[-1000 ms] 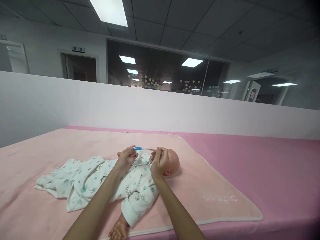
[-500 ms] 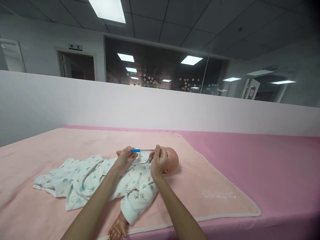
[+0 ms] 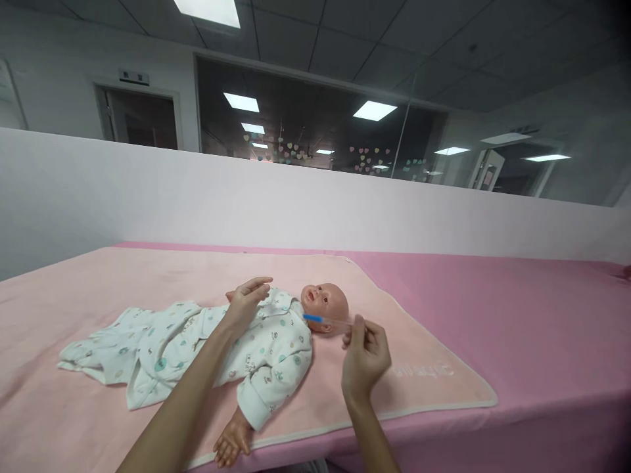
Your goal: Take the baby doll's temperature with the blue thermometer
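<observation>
A baby doll (image 3: 290, 338) in a white, patterned outfit lies on its back, its bare head to the right. My right hand (image 3: 365, 358) pinches the clear end of a thin glass thermometer (image 3: 315, 318), whose blue end points left in front of the doll's head. Above the doll's chest, my left hand (image 3: 246, 302) is open and holds nothing, its fingers stretched out to the right. Whether it touches the outfit I cannot tell. One doll hand (image 3: 233, 439) rests near the front edge; my left forearm hides part of the outfit.
Under the doll is a peach blanket (image 3: 424, 341) with a pale border, spread over a pink sheet (image 3: 532, 328). A low white partition (image 3: 305, 207) runs along the back. Beyond it are a dark window (image 3: 315, 125) and a doorway (image 3: 142, 121).
My right hand has moved right and toward me with the thermometer, uncovering the doll's face. My left hand has let go of the blue end, and its fingers have straightened.
</observation>
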Tool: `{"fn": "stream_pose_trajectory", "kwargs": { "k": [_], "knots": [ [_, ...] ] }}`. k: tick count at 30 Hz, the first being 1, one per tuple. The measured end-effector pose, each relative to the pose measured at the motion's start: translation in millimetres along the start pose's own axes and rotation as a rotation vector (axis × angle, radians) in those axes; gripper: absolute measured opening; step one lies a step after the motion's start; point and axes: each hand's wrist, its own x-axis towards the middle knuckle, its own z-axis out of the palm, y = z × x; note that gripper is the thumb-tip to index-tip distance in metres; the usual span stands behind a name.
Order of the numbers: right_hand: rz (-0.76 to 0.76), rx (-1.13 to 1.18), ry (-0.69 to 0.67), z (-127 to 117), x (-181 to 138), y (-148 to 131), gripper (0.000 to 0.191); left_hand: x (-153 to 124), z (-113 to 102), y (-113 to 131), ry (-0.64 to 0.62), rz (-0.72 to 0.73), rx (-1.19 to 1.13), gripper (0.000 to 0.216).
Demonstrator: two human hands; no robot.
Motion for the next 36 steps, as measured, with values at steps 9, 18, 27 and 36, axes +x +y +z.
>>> {"fn": "stream_pose_trajectory", "kwargs": {
  "k": [9,18,27,36],
  "knots": [
    [-0.485,-0.888,-0.145,-115.2,-10.3,36.1,0.039,-7.6,13.9,-8.0,-0.256,0.037,0.476,0.032],
    [-0.463,-1.154,-0.324,-99.7,-0.1,33.0,0.036,-6.1,10.7,-14.7,-0.151,0.179,0.711,0.017],
    [-0.451,-0.865,-0.669,13.0,-13.0,14.1,0.022,-7.1,10.4,-15.1,-0.236,0.216,0.913,0.028],
    [-0.691,-0.8,-0.858,78.8,-4.6,43.0,0.025,-1.9,3.9,-11.8,-0.259,0.136,0.569,0.027]
  ]
}}
